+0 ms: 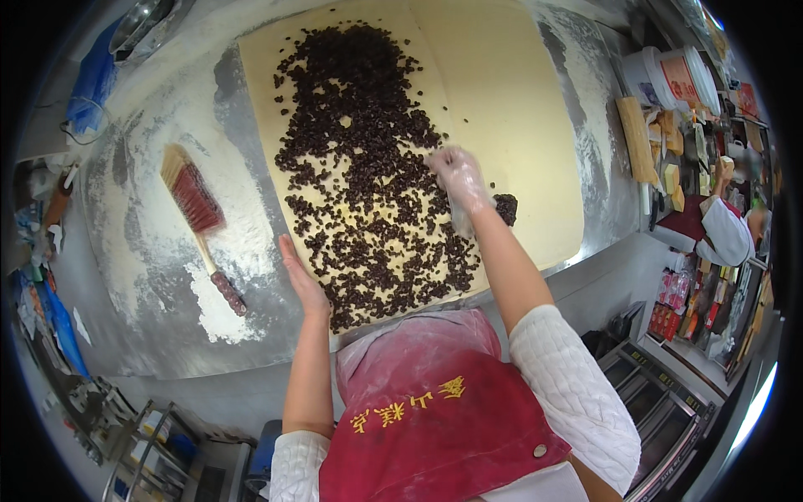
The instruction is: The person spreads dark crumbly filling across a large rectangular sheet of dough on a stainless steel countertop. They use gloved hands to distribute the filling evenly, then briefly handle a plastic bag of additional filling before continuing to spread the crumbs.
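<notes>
A large sheet of pale dough (502,125) lies over the metal table before me. Dark raisins or similar dried fruit (370,144) cover its left part, thickly at the far end and more thinly near me. My right hand (461,179), in a clear plastic glove, is over the right border of the fruit, fingers curled; whether it holds any is hidden. A small dark clump of fruit (505,209) sits just right of that wrist. My bare left hand (301,273) rests at the dough's left edge, fingers extended and holding nothing.
On the floured metal table (263,351) to the left lies a bench brush (194,201) with a wooden handle. White buckets (671,78) and a rolling pin (635,141) are at the right. A co-worker's white sleeve (724,229) shows farther right, by shelves of packages (677,301).
</notes>
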A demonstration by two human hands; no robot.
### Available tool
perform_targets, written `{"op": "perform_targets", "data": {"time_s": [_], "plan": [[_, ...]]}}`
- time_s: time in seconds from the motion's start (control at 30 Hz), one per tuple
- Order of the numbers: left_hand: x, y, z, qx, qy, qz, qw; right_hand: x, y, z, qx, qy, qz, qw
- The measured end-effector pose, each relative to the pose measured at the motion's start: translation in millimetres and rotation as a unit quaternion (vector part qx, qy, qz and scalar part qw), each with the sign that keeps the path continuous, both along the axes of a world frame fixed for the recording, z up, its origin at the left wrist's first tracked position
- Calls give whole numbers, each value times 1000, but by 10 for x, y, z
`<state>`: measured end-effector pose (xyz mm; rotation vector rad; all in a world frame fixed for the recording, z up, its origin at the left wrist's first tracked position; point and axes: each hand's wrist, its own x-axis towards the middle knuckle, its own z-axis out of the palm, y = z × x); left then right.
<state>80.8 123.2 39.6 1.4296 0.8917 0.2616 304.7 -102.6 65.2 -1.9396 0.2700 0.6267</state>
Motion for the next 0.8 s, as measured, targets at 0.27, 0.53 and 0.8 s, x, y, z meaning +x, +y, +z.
{"op": "perform_targets", "data": {"time_s": [0.27,0.53,0.8], "plan": [[56,56,-1,-3,10,-6,1000,-862,-122,143,-63,-173,116,976],[115,127,0,22,25,-35,999,-410,785,81,-138,-195,372,897],[244,174,-25,13,6,-21,1000,654,632,16,-195,-226,194,934]]}}
